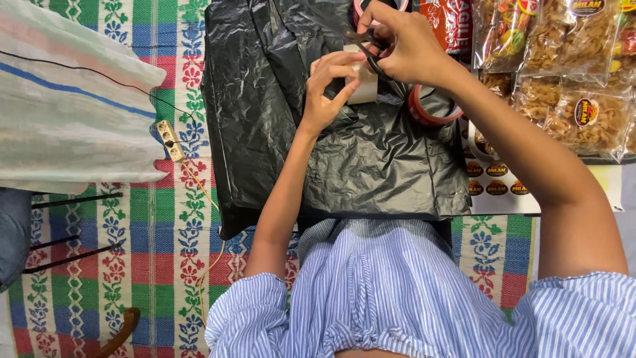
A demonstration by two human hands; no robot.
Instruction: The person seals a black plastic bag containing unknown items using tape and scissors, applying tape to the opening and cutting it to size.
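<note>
Now | R hand point(407, 46) grip: scissors point(372, 52), blades down-right | L hand point(328, 89) pinching tape strip point(363, 83)

From my feed: clear snack packs point(573, 73) with round dark-orange labels sit right of the black plastic bag point(371, 166), a red packet point(450, 23) nearer it, a sticker sheet point(497, 185) below them.

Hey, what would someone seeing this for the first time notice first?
Two hands meet at top centre: the right hand works black-handled scissors on a pale strip of tape pinched by the left hand. Beneath them spreads a crinkled black plastic bag on a colourful woven floral mat.
</note>
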